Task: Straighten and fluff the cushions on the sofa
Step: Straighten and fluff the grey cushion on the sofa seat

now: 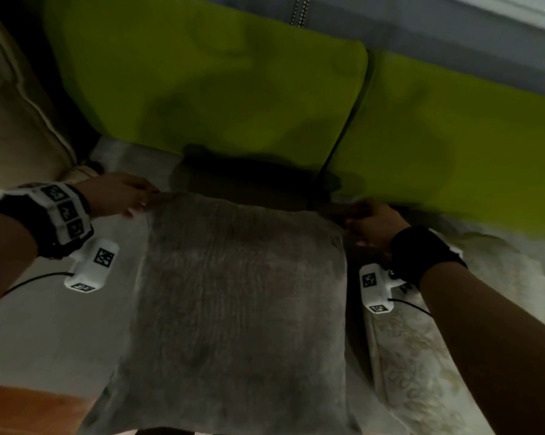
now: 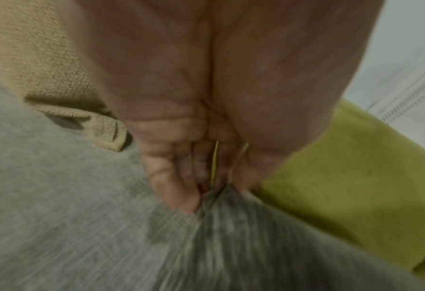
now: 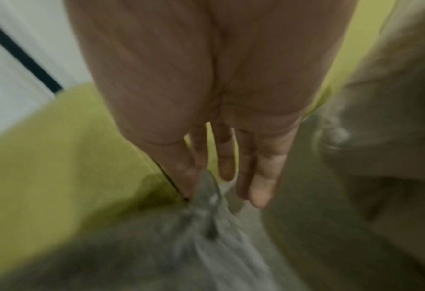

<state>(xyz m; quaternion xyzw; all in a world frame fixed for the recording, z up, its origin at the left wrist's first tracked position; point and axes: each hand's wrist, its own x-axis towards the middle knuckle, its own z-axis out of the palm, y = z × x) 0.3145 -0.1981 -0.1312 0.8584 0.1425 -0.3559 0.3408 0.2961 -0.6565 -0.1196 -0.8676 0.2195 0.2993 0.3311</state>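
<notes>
A grey textured cushion (image 1: 239, 309) lies flat on the pale sofa seat (image 1: 45, 334), in the middle of the head view. My left hand (image 1: 120, 194) pinches its far left corner (image 2: 216, 198). My right hand (image 1: 370, 222) pinches the far right corner (image 3: 206, 189) between thumb and forefinger, with the other fingers (image 3: 261, 189) straight. Two lime green back cushions (image 1: 208, 80) (image 1: 453, 133) stand upright against the sofa back just beyond the grey cushion.
A beige cushion (image 1: 17, 114) leans at the left end of the sofa. A cream patterned cushion (image 1: 421, 356) lies to the right, under my right forearm. An orange surface (image 1: 23, 406) shows at the lower left. A grey wall with a bead chain (image 1: 302, 11) is behind.
</notes>
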